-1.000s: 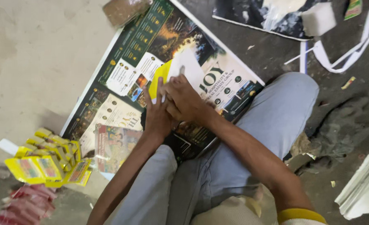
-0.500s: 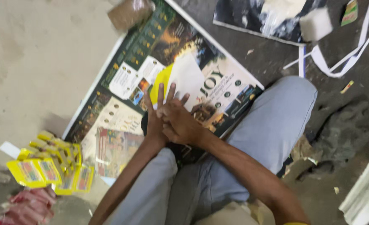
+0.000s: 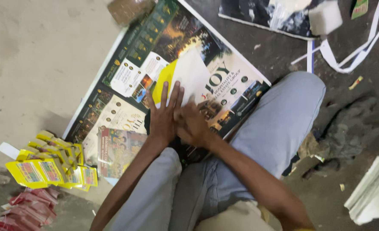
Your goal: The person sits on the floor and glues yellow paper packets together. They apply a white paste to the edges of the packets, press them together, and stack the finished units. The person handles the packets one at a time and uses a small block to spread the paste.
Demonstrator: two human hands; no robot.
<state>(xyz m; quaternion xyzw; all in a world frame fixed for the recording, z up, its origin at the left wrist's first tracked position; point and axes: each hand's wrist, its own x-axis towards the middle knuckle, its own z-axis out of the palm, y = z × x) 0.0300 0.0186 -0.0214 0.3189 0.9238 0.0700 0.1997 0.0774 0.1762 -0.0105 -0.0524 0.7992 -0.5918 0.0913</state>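
We see a yellow-and-white paper pouch [image 3: 185, 79] lying flat on a large printed poster [image 3: 155, 64], just at twelve o'clock from our hands. Our left hand [image 3: 163, 113] presses on it with fingers spread flat; our right hand [image 3: 193, 124] rests beside it, touching it, fingers curled, gripping nothing we can make out. The pouch's far edge lies free. At eight o'clock sits a heap of yellow packets [image 3: 48, 164], with red packets [image 3: 26, 209] beyond. The concrete floor [image 3: 31, 64] spreads bare at ten o'clock; white strips [image 3: 347, 51] lie at two o'clock.
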